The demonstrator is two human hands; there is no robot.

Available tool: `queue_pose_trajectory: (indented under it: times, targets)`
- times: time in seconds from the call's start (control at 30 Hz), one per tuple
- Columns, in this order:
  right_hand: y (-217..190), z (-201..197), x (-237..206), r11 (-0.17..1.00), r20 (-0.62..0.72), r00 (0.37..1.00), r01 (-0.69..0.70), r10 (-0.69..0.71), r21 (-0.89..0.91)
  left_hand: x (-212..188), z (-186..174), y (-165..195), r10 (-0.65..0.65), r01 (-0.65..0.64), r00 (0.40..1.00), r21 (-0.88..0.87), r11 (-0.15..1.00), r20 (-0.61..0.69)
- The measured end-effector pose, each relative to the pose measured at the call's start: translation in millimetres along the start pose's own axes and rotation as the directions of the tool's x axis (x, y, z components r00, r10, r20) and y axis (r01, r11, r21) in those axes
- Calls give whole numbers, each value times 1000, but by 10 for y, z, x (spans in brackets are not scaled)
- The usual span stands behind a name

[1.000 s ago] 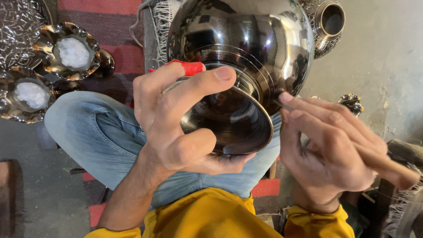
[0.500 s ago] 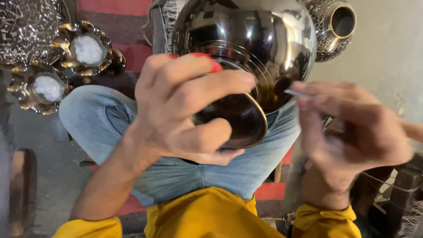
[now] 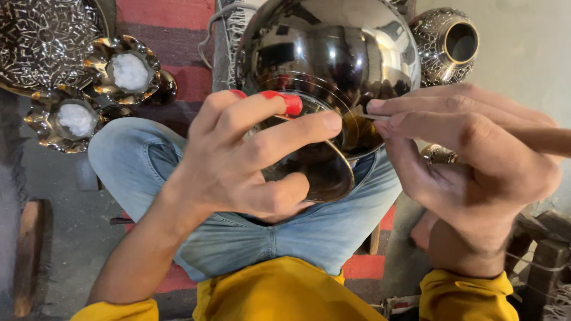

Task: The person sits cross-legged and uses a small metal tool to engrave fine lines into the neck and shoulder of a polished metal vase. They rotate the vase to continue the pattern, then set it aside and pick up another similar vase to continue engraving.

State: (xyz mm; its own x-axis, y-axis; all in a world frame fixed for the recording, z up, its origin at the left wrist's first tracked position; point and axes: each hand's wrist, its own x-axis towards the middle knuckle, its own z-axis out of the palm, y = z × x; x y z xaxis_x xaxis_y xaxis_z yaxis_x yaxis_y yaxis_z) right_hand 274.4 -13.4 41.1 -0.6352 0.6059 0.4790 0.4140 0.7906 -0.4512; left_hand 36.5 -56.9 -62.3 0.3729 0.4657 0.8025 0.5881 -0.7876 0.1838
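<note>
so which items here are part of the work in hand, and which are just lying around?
In hand:
- polished metal vase, base gripped by left hand
- thin tool, held in right hand, tip at the vase's neck

Lying about:
- engraved pot
- flower-shaped metal dishes
- engraved tray
- striped rug

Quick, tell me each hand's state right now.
Left hand: closed around the foot of the shiny metal vase.
Right hand: closed on a thin wooden-handled tool.
</note>
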Motion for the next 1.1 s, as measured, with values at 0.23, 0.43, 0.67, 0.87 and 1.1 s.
queue_pose_trajectory:
  times: [0.23,0.43,0.67,0.87,1.1]
  targets:
    - [-181,-46,196,993,95,994,-44,54,-110,-20,121,134,-114,107,984,-57,993,-140]
    - [-172,-73,308,970,194,981,50,-2,-240,-13,174,173,-153,145,972,-57,988,-176]
    - [-117,-117,283,944,239,966,166,-97,-285,-10,202,166,-134,121,970,-74,990,-201]
    - [-154,-111,255,938,232,971,135,-61,-320,-17,187,174,-146,132,973,-89,987,-179]
    - [-211,-121,279,932,232,972,103,-21,-348,-4,160,169,-149,135,973,-85,987,-177]
